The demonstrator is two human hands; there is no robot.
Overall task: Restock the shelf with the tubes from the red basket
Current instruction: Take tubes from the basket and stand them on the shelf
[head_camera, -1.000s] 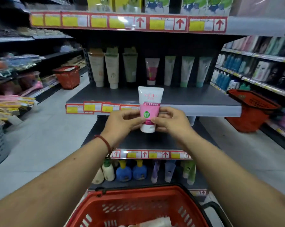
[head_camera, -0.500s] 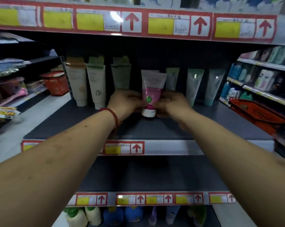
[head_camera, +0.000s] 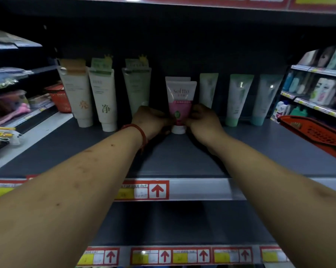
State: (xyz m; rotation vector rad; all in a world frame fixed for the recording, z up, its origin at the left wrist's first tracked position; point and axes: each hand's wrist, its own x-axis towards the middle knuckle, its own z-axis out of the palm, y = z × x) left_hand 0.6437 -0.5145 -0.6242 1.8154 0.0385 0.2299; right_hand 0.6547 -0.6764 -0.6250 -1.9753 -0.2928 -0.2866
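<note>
A pink and white tube [head_camera: 181, 101] stands cap down on the grey shelf [head_camera: 260, 151], at the back in the middle of the row. Right behind it stands a second tube of the same kind, only its top edge showing. My left hand [head_camera: 151, 120] pinches the front tube's lower left side. From the other side my right hand [head_camera: 204, 120] pinches its lower right. Both arms reach far in over the shelf. The red basket with the tubes is out of view.
Three pale tubes [head_camera: 103, 97] stand left of the pink one and three green tubes [head_camera: 238, 99] to its right. A red basket [head_camera: 314, 132] sits on the shelf's right end. Another red basket [head_camera: 60, 97] stands far left. The shelf above hangs low overhead.
Both hands have carried the pink tube from in front of the shelf to the back row and set it cap down before the other pink tube. The view moved in closer.
</note>
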